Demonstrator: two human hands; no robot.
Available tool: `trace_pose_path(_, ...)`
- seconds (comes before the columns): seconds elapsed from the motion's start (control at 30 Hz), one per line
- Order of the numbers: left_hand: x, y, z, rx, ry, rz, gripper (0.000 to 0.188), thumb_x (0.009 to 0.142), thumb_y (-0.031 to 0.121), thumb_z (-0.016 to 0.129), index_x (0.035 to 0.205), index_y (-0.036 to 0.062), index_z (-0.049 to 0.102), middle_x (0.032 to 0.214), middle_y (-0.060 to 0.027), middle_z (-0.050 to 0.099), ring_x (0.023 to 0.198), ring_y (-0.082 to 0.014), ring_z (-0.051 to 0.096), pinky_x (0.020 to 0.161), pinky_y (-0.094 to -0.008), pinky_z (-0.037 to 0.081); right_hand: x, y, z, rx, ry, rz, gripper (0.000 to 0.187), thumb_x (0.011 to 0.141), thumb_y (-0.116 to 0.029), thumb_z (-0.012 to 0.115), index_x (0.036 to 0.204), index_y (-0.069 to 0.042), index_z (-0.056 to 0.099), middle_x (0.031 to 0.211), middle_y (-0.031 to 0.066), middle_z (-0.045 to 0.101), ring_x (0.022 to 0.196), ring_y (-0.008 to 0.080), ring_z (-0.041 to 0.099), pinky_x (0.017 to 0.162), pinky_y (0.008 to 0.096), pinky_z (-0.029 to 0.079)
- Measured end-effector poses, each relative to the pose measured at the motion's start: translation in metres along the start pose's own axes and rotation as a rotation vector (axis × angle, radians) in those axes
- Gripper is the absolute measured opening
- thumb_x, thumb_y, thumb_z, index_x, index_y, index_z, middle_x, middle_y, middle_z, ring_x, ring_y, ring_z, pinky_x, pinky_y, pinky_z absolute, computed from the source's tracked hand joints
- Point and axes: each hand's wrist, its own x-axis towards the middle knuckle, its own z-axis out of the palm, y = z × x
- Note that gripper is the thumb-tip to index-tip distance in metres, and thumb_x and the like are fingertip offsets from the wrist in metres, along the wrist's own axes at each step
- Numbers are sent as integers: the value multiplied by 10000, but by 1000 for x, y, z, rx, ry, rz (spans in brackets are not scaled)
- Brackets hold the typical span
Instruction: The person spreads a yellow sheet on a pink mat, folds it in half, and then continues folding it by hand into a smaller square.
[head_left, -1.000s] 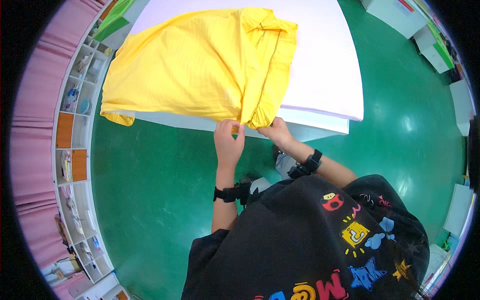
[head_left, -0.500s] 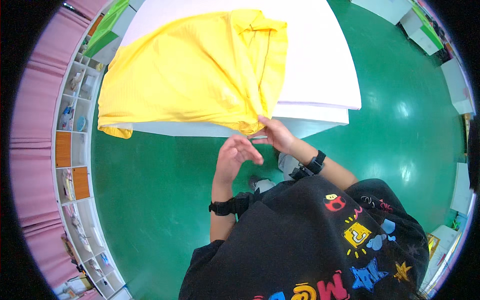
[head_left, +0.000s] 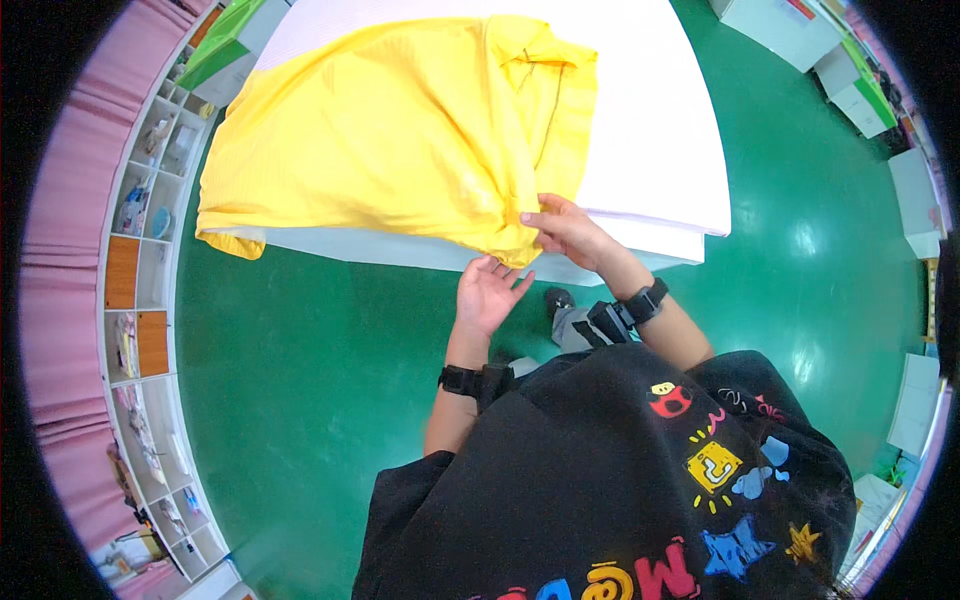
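A yellow cloth [head_left: 370, 140], possibly a garment, lies spread over the white table, its far right part folded and rumpled and its near edge hanging over the front. At the bunched near right corner, my right hand [head_left: 573, 233] grips the cloth, with the thumb on top and some fingers partly hidden by the fabric. My left hand [head_left: 487, 297] is just below that same corner, palm turned up. Its thumb and forefinger meet at the cloth's lower edge, while the other fingers are spread apart.
The white table [head_left: 655, 130] has a front edge and right corner just beyond my hands. Shelves [head_left: 150, 360] with various items line the left side in front of a pink curtain [head_left: 70, 240]. White and green cabinets [head_left: 850, 85] stand at the far right on the green floor [head_left: 300, 400].
My left hand has moved up and right to the cloth's edge, its palm turning upward. My right hand has shifted a little right and up along the bunched corner.
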Motion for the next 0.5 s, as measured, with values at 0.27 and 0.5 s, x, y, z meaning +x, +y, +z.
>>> trace_pose_path(0.27,2,-21,6,-276,-212,-4,448,778,219,491,1192,53,453,1249,-102,463,1143,-262,428,991,-474,302,-17,9,-6,-66,-168,213,161,812,-224,636,793,-66,617,501,-72,444,386,20,305,366,161,222)
trace_pose_path(0.5,-7,-30,19,-209,-154,61,467,837,252,504,1249,59,398,1271,-117,441,1150,-268,424,975,-498,319,-26,10,-9,-531,-52,114,198,802,-229,634,790,-33,667,601,12,592,492,57,484,453,203,374)
